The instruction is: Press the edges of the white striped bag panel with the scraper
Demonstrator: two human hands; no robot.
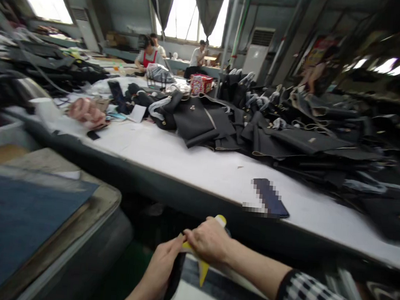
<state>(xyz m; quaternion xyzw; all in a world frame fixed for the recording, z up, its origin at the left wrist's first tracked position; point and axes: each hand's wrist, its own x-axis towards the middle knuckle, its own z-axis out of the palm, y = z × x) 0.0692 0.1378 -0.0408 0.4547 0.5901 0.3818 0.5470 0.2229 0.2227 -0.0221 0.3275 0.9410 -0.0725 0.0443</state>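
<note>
The right hand, beyond a black-and-white checked fabric sleeve, is closed around a slim yellow-and-white object — its kind unclear. The left hand meets it at the fingertips; whether it grips anything, I cannot tell. The 2 hands and object are just above a flat white piece with a dark band, before the long white-topped table — a dark-blue rectangular phone lies there.

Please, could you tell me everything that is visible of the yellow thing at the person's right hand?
The yellow thing shows only in parts around the right hand, which grips it. A rounded yellow and pale end sticks out above the fist; below, a yellow piece narrows to a point, aimed downward. More yellow shows between the two hands. Its surface looks smooth, perhaps plastic. The fist hides how these parts join, and what the thing is cannot be told.
</note>
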